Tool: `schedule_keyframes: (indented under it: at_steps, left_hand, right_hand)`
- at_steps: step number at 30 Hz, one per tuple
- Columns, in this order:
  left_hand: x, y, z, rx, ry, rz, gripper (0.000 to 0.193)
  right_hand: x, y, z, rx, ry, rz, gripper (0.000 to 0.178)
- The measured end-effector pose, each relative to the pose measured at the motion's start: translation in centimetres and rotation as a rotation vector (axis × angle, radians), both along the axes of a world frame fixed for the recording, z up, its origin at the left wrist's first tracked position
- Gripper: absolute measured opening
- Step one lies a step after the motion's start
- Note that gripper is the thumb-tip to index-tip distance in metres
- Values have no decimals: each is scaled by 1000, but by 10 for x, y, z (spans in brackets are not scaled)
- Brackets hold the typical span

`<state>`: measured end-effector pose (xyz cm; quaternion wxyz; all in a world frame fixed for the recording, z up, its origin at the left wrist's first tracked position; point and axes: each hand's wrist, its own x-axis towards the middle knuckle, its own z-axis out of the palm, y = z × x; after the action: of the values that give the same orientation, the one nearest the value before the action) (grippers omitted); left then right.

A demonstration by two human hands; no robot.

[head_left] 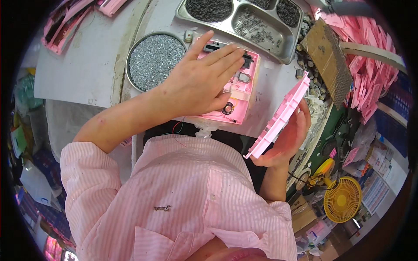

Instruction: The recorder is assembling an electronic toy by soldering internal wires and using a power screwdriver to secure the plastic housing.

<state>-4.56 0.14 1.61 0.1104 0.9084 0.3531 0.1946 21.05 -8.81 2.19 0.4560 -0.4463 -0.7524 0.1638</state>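
My left hand lies with fingers stretched out over a pink plastic casing on the table. Inside the casing are a black strip part, a small round dark part and thin wires; my palm hides its left portion. My right hand grips a pink plastic cover, held tilted on edge to the right of the casing, ribbed side toward it. The fingers wrap behind the cover and the thumb is at its lower end.
A round metal dish full of small silvery pieces stands left of the casing. Behind is a steel compartment tray with dark screws. Cardboard and piled pink plastic parts crowd the right; a yellow fan sits lower right.
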Motion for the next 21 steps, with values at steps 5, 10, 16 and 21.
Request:
schedule_keyframes:
  at_steps: [5, 10, 16, 21]
  left_hand:
    - [1, 4, 5, 14, 50, 0, 63]
    - [1, 0, 1, 7, 54, 1, 63]
    - [2, 2, 3, 21, 102, 3, 65]
    - [-1, 2, 2, -43, 48, 6, 67]
  right_hand:
    - [5, 4, -4, 36, 93, -20, 118]
    - [10, -1, -2, 17, 45, 32, 121]
    - [14, -4, -1, 36, 29, 24, 124]
    - [11, -15, 0, 33, 16, 33, 124]
